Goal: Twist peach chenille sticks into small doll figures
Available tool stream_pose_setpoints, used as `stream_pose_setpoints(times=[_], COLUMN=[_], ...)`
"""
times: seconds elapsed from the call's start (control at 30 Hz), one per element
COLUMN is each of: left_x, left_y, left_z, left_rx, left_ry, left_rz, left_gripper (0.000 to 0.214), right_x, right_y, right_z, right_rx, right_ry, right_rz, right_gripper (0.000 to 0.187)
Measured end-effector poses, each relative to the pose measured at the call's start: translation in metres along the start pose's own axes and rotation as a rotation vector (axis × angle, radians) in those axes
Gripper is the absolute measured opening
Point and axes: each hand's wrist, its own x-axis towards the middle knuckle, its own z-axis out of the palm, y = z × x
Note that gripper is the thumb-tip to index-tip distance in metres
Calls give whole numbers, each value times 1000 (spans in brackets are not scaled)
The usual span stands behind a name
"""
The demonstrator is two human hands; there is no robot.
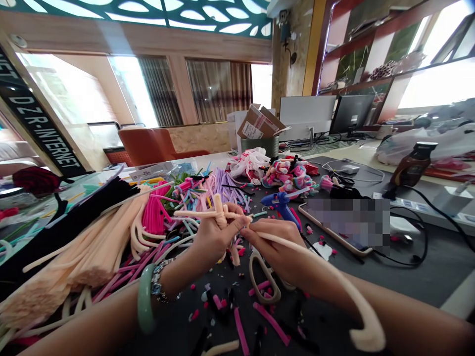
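The peach fuzzy shape (220, 214) looks light, soft and bendy; its twisted part seems best to pinch. The left hand (218, 236) curls closed around it, and the right hand (272, 243) pinches a long peach stem (347, 285) tight, all above the messy worktop (434, 277).

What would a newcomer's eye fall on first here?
Probably the left hand and right hand at the centre, holding fuzzy cream strips, one curving down toward the lower right. Next might come the thick cream bundles at the left, then the blue glue gun just beyond the right hand.
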Motion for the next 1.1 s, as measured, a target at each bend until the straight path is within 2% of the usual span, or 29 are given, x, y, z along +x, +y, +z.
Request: stream_pose_setpoints(times=[0.13, 0.27, 0.37, 0.5, 0.6, 0.7, 0.87, 1.0, 1.1], left_x=[0, -1, 0, 2, 1, 0, 1, 3, 3], left_y=[4, 9, 10, 8, 8, 10, 10, 7, 3], left_z=[-2, -5, -8, -10, -9, -8, -9, -9, -9], left_rx=[195, 496, 606, 562, 509, 431, 356, 389, 386], left_ry=[17, 15, 11, -47, -115, -167, -266, -232, -192], left_rz=[189, 412, 506, 447, 390, 347, 304, 353, 337], left_gripper=[16, 10, 9, 10, 12, 14, 16, 14, 16], right_x=[-1, -2, -1, 1, 3, 5, 5, 4, 4], right_y=[-1, 0, 2, 9, 14, 16, 11, 7, 8], right_z=[-1, -2, -5, -10, -10, -8, -5, -3, -3], right_rx=[13, 5, -66, -184, -191, -72, 120, 107, 83], right_ry=[63, 97, 115, 138, 139, 157, 99, 98, 97], right_rz=[-14, -8, -26, -64, -74, -38, 18, 101, 132], right_gripper=[37, 37, 37, 33, 28, 22, 21, 27, 28])
